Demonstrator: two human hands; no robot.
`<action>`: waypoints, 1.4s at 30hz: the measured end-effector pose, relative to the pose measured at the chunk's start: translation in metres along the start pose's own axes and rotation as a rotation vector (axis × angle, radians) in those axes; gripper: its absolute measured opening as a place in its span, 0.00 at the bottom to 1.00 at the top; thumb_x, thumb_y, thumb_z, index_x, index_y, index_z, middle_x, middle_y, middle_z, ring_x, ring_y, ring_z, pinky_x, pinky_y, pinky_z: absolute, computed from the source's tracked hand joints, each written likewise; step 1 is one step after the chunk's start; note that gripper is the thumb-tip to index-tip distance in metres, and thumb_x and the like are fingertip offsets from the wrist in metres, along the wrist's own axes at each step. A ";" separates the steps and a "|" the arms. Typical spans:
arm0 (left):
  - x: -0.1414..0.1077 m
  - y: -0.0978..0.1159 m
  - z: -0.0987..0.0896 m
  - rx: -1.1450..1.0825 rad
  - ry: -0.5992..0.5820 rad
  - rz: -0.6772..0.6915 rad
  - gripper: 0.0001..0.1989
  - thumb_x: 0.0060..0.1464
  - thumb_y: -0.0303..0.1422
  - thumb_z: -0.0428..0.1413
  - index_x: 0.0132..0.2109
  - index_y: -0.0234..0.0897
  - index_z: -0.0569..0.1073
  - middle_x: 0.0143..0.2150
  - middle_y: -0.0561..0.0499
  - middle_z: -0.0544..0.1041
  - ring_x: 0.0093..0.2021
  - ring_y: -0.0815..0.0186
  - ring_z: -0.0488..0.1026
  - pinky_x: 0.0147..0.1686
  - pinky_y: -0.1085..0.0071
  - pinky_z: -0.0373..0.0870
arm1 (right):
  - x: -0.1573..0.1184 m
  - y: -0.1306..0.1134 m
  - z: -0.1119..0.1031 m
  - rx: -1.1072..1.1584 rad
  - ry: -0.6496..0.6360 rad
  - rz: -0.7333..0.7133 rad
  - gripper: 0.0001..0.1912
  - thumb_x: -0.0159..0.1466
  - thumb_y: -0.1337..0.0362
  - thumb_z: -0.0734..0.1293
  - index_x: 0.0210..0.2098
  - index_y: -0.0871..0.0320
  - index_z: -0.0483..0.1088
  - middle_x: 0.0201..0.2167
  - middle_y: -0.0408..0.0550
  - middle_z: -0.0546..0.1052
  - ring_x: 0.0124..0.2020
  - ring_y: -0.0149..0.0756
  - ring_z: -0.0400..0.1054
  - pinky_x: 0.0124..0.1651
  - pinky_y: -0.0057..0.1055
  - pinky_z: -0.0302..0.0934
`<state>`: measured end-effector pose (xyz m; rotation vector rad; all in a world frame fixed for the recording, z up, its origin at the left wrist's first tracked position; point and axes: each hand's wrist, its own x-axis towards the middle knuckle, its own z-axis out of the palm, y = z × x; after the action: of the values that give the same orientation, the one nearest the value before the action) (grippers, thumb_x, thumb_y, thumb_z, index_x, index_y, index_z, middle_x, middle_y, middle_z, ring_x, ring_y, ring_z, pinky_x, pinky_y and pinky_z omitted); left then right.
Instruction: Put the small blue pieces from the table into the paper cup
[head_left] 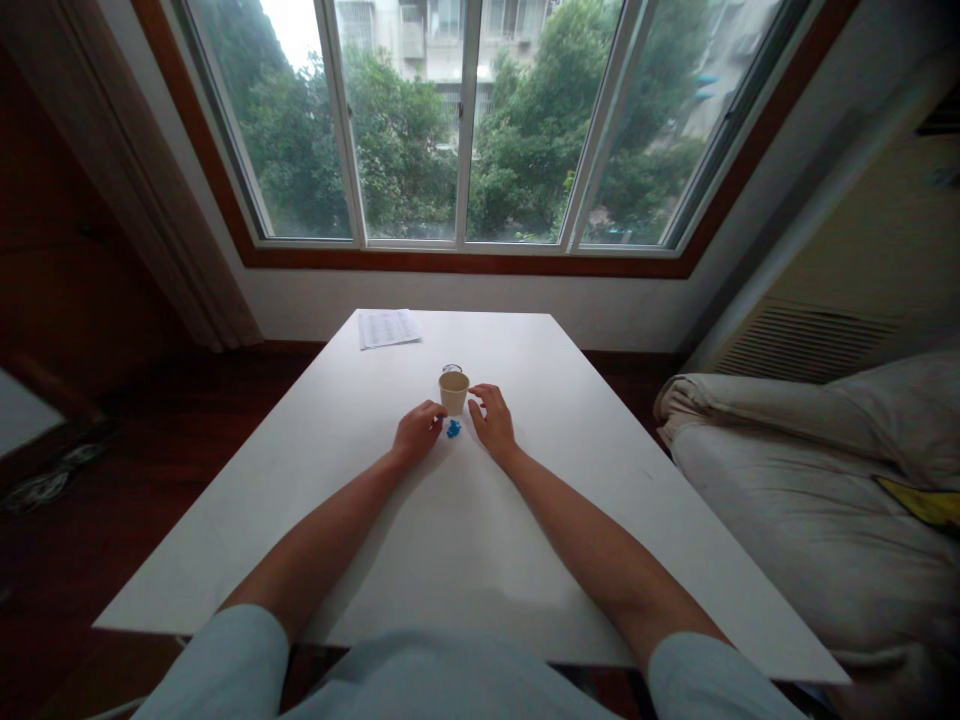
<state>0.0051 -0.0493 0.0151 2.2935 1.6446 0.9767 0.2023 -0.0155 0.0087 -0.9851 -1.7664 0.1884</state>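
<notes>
A tan paper cup (454, 395) stands upright on the white table, between my two hands. Small blue pieces (453, 429) lie in a little cluster just in front of it. My left hand (421, 430) is at the cup's lower left, its fingers pinched together beside the blue pieces; what they hold, if anything, is too small to name. To the right of the cup, my right hand (492, 420) has its fingers apart and slightly curved, with the fingertips close to the cup's side. Behind the cup, a thin dark-rimmed round object (452, 369) is partly hidden.
Printed paper sheets (388, 328) lie at the far left corner of the white table (450, 560). Beyond the table is a window with a wooden frame (465, 262). A bed with pale covers (810, 500) stands to the right, and a curtain (172, 220) hangs at the left.
</notes>
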 end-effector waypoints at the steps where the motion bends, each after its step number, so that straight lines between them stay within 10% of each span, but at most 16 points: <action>1: 0.000 0.000 0.000 -0.002 0.002 -0.003 0.11 0.59 0.24 0.53 0.45 0.43 0.76 0.44 0.50 0.77 0.38 0.67 0.74 0.41 0.70 0.69 | 0.000 0.000 0.000 0.000 -0.001 0.002 0.15 0.71 0.60 0.59 0.53 0.53 0.71 0.51 0.53 0.71 0.53 0.44 0.68 0.52 0.44 0.70; 42: 0.004 0.003 -0.009 -0.317 0.267 -0.077 0.11 0.61 0.32 0.53 0.48 0.38 0.77 0.34 0.52 0.81 0.24 0.72 0.67 0.30 0.75 0.66 | -0.001 -0.003 -0.001 0.038 -0.052 0.032 0.13 0.71 0.61 0.60 0.49 0.55 0.74 0.50 0.53 0.71 0.50 0.40 0.68 0.47 0.36 0.70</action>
<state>0.0029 -0.0490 0.0252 1.9470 1.5207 1.4581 0.2017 -0.0179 0.0099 -0.9897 -1.7887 0.2689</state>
